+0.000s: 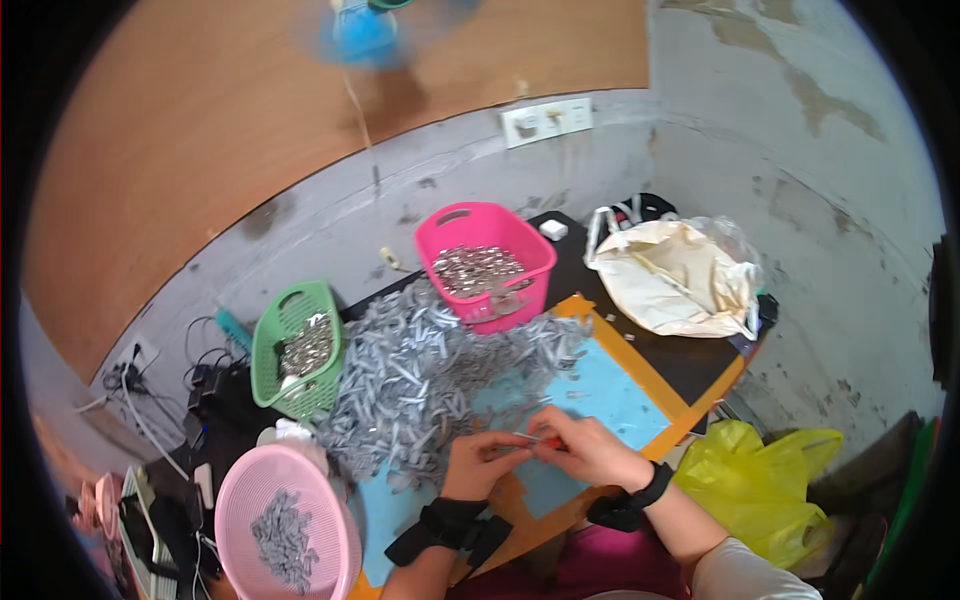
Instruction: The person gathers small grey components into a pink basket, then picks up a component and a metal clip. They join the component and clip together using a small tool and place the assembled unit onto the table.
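Observation:
Both my hands meet above the near edge of a light blue work sheet (625, 395). With thumb and forefinger, my left hand (476, 466) pinches a small thin grey piece (522, 437). My right hand (592, 452) is closed at the other end of it, its fingertips touching the same spot. A bit of red (552, 442) shows between the right fingers; what it belongs to cannot be made out. Just beyond the hands spreads a large heap of small grey pieces (400, 375). Dark bands are strapped round both wrists.
A pink basket (500, 325) and a green basket (265, 355) hold shiny metal parts. A pale pink colander (235, 510) with grey pieces stands at near left. At right are a white bag (660, 290) and a yellow plastic bag (750, 490). A blue fan (365, 35) hangs at the back.

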### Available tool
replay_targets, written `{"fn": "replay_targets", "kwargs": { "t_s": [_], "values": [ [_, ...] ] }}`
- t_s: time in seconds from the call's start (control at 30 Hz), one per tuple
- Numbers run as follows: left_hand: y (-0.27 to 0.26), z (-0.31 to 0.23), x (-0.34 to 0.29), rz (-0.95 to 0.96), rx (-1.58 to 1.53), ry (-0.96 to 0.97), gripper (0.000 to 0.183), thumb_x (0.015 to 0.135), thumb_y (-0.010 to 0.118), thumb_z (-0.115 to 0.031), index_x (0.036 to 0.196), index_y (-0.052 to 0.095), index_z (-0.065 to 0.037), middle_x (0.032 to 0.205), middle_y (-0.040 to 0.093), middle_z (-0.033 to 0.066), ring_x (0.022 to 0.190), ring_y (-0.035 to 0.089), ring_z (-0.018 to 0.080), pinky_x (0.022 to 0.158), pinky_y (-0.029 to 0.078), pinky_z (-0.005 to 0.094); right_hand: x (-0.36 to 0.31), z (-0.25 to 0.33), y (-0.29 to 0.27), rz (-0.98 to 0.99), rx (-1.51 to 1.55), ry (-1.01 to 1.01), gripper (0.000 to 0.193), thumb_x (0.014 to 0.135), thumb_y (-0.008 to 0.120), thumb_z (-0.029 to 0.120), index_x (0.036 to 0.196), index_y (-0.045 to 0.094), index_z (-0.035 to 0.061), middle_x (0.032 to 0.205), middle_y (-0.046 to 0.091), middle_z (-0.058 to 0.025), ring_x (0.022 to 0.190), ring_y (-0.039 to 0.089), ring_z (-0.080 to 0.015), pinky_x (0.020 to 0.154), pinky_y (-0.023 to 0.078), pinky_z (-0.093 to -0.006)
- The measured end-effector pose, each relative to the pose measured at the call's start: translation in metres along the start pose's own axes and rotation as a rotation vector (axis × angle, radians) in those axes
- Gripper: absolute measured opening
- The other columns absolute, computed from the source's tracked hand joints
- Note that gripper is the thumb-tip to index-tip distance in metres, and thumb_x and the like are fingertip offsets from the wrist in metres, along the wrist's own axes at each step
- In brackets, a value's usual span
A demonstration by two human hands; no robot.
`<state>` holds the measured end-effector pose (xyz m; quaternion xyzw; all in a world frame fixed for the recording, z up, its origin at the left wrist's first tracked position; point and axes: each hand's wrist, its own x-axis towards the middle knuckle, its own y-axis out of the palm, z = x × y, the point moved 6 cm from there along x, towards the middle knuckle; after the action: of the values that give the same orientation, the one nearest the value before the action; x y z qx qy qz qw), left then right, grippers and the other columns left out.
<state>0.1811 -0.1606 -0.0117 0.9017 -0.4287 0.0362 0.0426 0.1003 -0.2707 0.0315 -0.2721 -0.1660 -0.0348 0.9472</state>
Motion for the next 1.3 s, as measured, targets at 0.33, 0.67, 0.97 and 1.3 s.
{"fn": "replay_targets", "kwargs": {
  "t_s": [0.33,0.67,0.97,1.3],
  "values": [
    [-0.009,-0.009,-0.004,-0.170,-0.091,0.053,0.015,0.076,0.065,0.003,0.090,0.060,0.002,0.089,0.063,0.0081,0.077,0.060,0.0058,0.056,0.044,0.0158,0.002,-0.010,0.000,-0.069,0.160,0.105,0.022,0.084,0.056,0.000,0.103,0.046,0.0047,0.067,0.059,0.0000,0.060,0.047,-0.0015,0.052,0.036,-0.0199],
    [0.002,-0.015,-0.009,-0.137,0.098,0.009,0.022,0.075,0.067,0.001,0.097,0.062,0.001,0.086,0.061,0.0018,0.057,0.047,-0.0017,0.048,0.034,0.0142,-0.002,-0.011,-0.002,-0.275,0.210,0.130,0.021,0.080,0.057,-0.003,0.099,0.049,0.0032,0.060,0.054,-0.0013,0.055,0.044,-0.0033,0.049,0.033,-0.0192],
    [0.004,-0.018,-0.007,-0.132,0.141,0.097,0.025,0.076,0.067,-0.003,0.101,0.065,-0.004,0.073,0.058,-0.0025,0.047,0.030,-0.0010,0.042,0.024,0.0176,-0.003,-0.016,-0.007,-0.293,0.262,0.222,0.020,0.080,0.056,-0.003,0.098,0.051,0.0034,0.061,0.046,0.0044,0.055,0.038,-0.0010,0.049,0.030,-0.0176],
    [0.005,-0.021,-0.010,-0.150,0.341,0.218,0.021,0.077,0.067,-0.005,0.099,0.066,-0.005,0.076,0.062,0.0011,0.050,0.034,0.0016,0.044,0.027,0.0202,0.001,-0.009,-0.002,-0.241,0.203,0.122,0.015,0.081,0.058,0.000,0.095,0.055,0.0034,0.065,0.050,0.0035,0.057,0.038,-0.0010,0.049,0.030,-0.0178]
  ]
}}
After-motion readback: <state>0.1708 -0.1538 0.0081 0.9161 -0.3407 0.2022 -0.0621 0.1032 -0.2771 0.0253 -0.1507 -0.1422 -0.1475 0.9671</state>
